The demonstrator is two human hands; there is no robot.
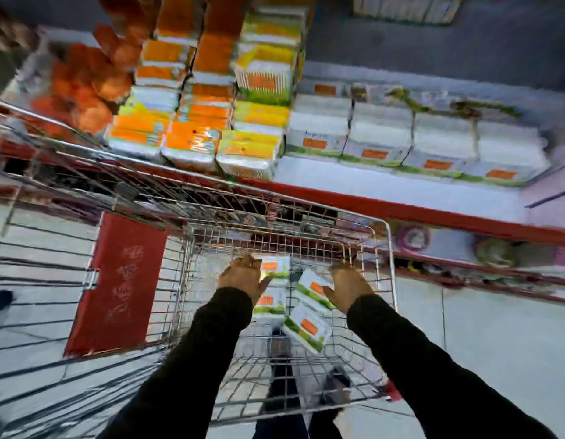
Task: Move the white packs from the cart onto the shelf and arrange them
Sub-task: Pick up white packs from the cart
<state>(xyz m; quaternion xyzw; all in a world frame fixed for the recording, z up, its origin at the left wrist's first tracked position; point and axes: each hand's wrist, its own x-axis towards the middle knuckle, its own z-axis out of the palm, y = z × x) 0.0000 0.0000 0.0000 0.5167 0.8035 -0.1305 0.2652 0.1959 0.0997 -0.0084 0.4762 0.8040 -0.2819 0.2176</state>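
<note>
Fingers of both hands reach down into the silver wire shopping cart (389, 267), spread and holding nothing: the left hand (244, 275) is open with its fingertips (243, 260) at the near edge of one white plastic-wrapped pack with an orange label and green stripe (275, 268), and the right hand (349, 285) is open too, its thumb beside a second such pack (313, 289) that lies tilted; whether either hand actually touches a pack is too blurred to tell. Between the two palms, and nearer the wrists than the fingertips, lie two more packs: one (270, 304) just below the left thumb and one (306, 327) slanting toward the right forearm. So about four packs appear to be left in the cart. Well beyond the fingertips, past the cart's far wall, a row of matching white packs (411, 137) already stands side by side on the white shelf with a red front edge (401, 191), which suggests the job is well along. To the left of that row sit stacks of orange and yellow packs (195, 122). Bare shelf surface lies in front of the white row, so the remaining packs probably go there or on top.
</note>
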